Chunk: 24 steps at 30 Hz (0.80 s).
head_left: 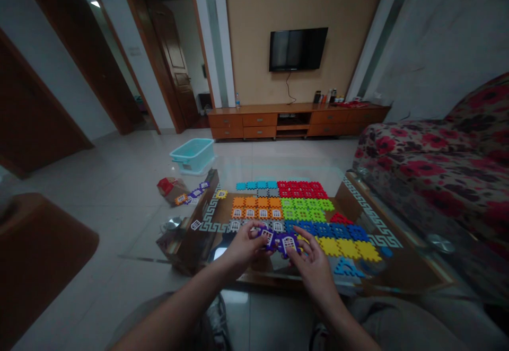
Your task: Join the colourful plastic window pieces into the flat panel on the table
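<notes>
My left hand pinches a purple puzzle block with a white window on it. In my right hand is a second purple puzzle block, also bearing a white window. The two blocks meet edge to edge above the glass table; whether they are locked together I cannot tell. Beyond my hands lie rows of orange blocks, lime green blocks and red blocks. Grey blocks, blue blocks and yellow blocks are closest to my fingers.
A loose yellow block and several purple and white pieces lie at the table's left side, beside a red-topped bag. A teal bin stands on the floor behind. To the right is a flowered sofa.
</notes>
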{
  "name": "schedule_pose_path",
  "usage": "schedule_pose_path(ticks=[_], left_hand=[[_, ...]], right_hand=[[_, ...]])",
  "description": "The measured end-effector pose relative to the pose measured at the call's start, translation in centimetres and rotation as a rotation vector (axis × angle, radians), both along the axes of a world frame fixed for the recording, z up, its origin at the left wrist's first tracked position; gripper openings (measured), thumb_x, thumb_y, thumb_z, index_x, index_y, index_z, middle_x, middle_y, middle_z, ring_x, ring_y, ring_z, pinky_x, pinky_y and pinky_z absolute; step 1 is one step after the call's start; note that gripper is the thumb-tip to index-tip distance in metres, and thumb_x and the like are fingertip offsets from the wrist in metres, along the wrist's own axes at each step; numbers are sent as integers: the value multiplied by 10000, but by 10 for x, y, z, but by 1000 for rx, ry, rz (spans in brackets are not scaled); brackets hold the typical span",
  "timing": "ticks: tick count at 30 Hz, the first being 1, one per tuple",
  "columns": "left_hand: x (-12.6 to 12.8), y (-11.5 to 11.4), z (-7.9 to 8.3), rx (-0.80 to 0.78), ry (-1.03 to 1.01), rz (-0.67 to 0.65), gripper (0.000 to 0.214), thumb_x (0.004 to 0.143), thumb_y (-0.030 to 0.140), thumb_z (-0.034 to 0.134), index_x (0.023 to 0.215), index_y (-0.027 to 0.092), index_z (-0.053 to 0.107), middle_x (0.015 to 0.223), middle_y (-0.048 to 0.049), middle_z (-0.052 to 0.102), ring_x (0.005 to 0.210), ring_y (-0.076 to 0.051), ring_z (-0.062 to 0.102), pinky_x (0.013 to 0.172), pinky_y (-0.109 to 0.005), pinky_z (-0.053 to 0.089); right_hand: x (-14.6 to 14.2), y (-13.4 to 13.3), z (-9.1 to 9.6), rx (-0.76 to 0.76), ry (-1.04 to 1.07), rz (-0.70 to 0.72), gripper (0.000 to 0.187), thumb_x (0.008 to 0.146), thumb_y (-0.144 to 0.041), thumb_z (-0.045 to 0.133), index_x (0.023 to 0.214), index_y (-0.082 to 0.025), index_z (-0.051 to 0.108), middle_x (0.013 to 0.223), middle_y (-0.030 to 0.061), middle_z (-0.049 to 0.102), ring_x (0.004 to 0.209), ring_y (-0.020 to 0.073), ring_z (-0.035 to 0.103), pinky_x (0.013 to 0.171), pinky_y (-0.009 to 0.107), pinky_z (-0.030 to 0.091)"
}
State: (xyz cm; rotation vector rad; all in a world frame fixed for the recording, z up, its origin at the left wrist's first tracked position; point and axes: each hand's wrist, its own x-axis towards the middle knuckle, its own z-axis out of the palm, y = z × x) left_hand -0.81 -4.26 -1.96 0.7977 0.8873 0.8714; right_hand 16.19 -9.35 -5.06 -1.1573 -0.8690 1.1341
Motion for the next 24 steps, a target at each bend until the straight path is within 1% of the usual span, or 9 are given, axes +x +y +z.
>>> schedule_pose_path(ticks=[2,5,7,10,13,15,18,24], left_hand=[[2,-3,2,-3,-14,-21,462,668,211,809,1002,218,489,949,-20,629,789,-154,677,689,-299,571],[3,-4,2,48,-3,-35,461,628,175,812,1000,208,540,971,-24,618,772,-146,655,673,-306,574],[4,-4,1,82,29,-51,436,631,158,791,1015,198,589,978,-33,623,734,-125,626,628,-276,554],[4,-2,-1,112,76,-66,424,654,144,754,1061,184,638,953,-44,651,682,-100,593,560,-218,486],[3,1,-3,147,57,-44,416,646,157,786,1038,164,648,912,-45,678,712,-108,617,619,-222,482],[3,3,-4,143,40,-24,427,622,177,827,1005,152,641,887,-45,691,726,-117,635,667,-235,488],[2,6,-6,110,42,1,490,589,194,863,1014,148,623,864,-45,707,704,-119,642,667,-237,480],[0,4,-5,96,48,-22,486,592,231,884,997,138,631,874,-59,717,754,-142,668,737,-281,516]], right_hand=[[1,0,-1,-14,5,-11,621,726,-486,777,1236,-223,541,954,68,695,680,191,644,557,291,505],[3,1,0,-37,-1,-9,606,706,-481,797,1193,-204,565,983,87,695,699,195,650,563,294,517],[3,1,1,-30,0,-11,603,711,-475,797,1195,-202,562,972,85,692,693,192,649,558,292,519],[2,1,3,-14,9,-51,603,701,-480,800,1185,-200,576,925,65,685,680,187,647,562,292,528],[0,1,5,-4,20,-82,612,675,-481,814,1171,-199,592,896,50,679,674,185,648,570,300,544],[-1,1,7,-1,22,-87,609,673,-481,816,1168,-202,596,880,44,681,672,185,648,571,302,550],[-1,1,9,-3,31,-95,605,673,-485,818,1168,-213,602,860,38,687,682,190,651,573,302,554],[-1,0,12,5,44,-101,579,666,-469,835,1143,-224,619,862,37,686,681,188,649,560,289,540]])
